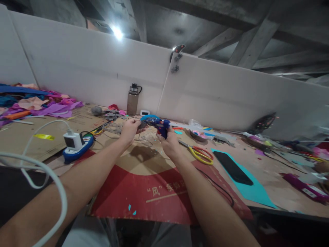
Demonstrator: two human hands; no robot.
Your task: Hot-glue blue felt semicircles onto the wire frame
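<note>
A blue hot glue gun (162, 127) is gripped in my right hand (170, 141), fingers wrapped round its handle and nozzle toward the left. Opposite it, my left hand (131, 129) pinches a small dark piece (143, 126) close to the nozzle; its exact kind is too small to tell. Just behind the nozzle shows a curved bright blue piece (149, 117), and I cannot tell whether it touches the hand. Both hands are above a red and tan cardboard sheet (144, 192). Scissors with red and yellow handles (199, 154) lie to the right of my right hand.
A blue power strip (77, 151) with a white charger (73, 140) sits left. A white cable (60, 192) loops in front of my left arm. At the back stands a bottle (132, 101). A black phone (232, 168) rests on turquoise foam (259, 192). Colourful scraps (55, 107) pile left.
</note>
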